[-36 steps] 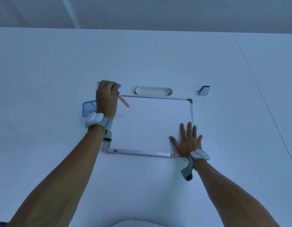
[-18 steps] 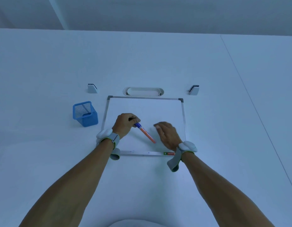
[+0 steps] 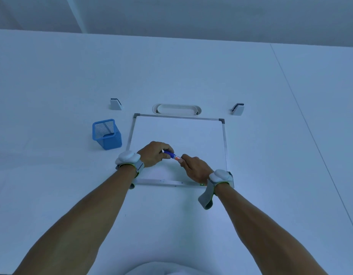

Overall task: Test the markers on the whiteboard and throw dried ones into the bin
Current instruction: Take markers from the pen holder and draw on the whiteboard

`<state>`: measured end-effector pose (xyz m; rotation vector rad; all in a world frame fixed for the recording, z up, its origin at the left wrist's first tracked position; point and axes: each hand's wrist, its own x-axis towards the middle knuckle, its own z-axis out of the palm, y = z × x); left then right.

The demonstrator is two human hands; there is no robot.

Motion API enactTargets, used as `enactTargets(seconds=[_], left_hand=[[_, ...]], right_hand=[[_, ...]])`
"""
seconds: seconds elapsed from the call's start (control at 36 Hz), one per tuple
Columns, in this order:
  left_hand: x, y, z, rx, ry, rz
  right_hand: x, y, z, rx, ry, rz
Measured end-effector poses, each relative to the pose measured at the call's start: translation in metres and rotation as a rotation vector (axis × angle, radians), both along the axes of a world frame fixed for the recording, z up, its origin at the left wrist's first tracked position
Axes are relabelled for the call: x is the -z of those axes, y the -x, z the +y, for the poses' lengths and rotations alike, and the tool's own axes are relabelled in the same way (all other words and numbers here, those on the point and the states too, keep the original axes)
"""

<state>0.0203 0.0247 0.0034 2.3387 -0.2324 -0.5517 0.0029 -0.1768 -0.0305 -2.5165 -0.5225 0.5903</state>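
So far: no ink visible on whiteboard (image 3: pixel 177 139).
Marker (image 3: pixel 172 155): above whiteboard's near half, gripped at both ends by left hand (image 3: pixel 154 155) and right hand (image 3: pixel 195 167) (probably uncapping).
Left: testing, sorting into bin (image 3: pixel 106 133).

Most of the marker (image 3: pixel 172 155) is hidden: its blue end disappears inside the closed left hand (image 3: pixel 152 156), its orange end inside the right hand (image 3: pixel 195 167), so whether a cap is on cannot be told. The hands and wrist straps cover parts of the whiteboard (image 3: pixel 179 135), including its near corners, and the label on its near rail is mostly covered and too small to read. What the blue mesh bin (image 3: pixel 106 133) holds cannot be made out. Both forearms are cut off by the bottom edge.
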Motion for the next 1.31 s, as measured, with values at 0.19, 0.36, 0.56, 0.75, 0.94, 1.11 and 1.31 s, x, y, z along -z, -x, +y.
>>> enactTargets(seconds=[0.19,0.36,0.56,0.75,0.94,1.11,1.31], left_hand=[[-0.016,-0.01,0.015,-0.026,-0.063,-0.061],[-0.014,-0.02,0.052,-0.271,-0.102,-0.052],[0.002,-0.002,0.019,-0.349,0.01,-0.013],[0.008,0.004,0.018,-0.462,0.005,-0.065],[0.011,0.009,0.021,-0.494,-0.005,-0.054],[0.015,0.015,0.022,-0.489,0.012,-0.024],[0.017,0.015,0.022,-0.489,0.007,-0.029]], right_hand=[[-0.004,-0.007,-0.028,0.007,0.108,-0.169],[0.008,-0.016,-0.056,0.178,0.08,-0.089],[-0.007,-0.023,-0.022,0.305,-0.243,0.079],[-0.016,-0.031,-0.011,0.459,-0.442,-0.033],[-0.017,-0.032,-0.004,0.478,-0.444,-0.004],[-0.012,-0.026,-0.002,0.385,-0.307,0.025],[-0.012,-0.025,-0.013,0.486,-0.241,-0.041]])
